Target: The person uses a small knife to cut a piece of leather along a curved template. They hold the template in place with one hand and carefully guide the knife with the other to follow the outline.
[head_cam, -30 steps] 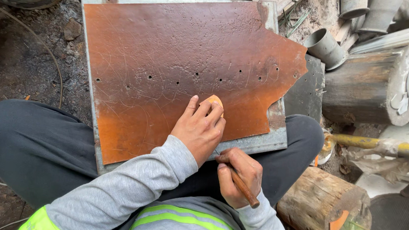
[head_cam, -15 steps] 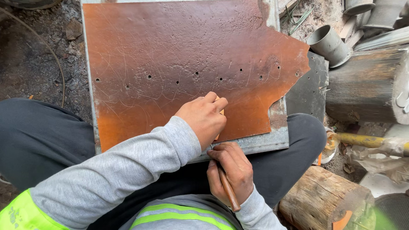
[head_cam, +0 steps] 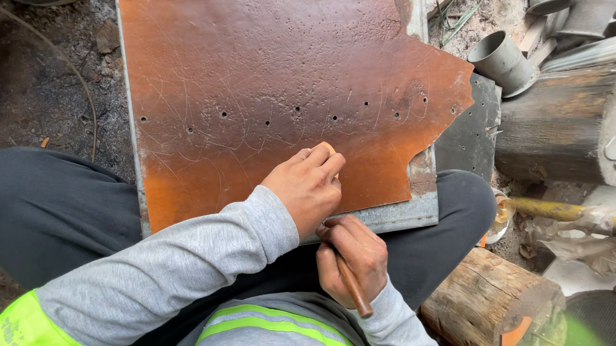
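Observation:
A large rusty orange metal sheet (head_cam: pixel 270 89) with a row of small punched holes lies on a grey plate (head_cam: pixel 400 215) across my lap. My left hand (head_cam: pixel 307 187) presses a small orange template piece (head_cam: pixel 327 148) flat onto the sheet near its lower edge; only the piece's tip shows past my fingers. Just below it, my right hand (head_cam: pixel 349 260) grips a thin wooden-handled scribing tool (head_cam: pixel 352 286), with the tip hidden at the plate's near edge.
A wooden log (head_cam: pixel 491 315) with an orange offcut (head_cam: pixel 515 334) on its end lies at my right knee. A bigger log (head_cam: pixel 572 120), grey metal cups (head_cam: pixel 504 60) and a yellow-handled tool (head_cam: pixel 576 214) sit at the right. Dark dirt ground lies at the left.
My left hand has closed further over the template piece, hiding most of it. My right hand has drawn back slightly towards my body, the tool now pointing down at me.

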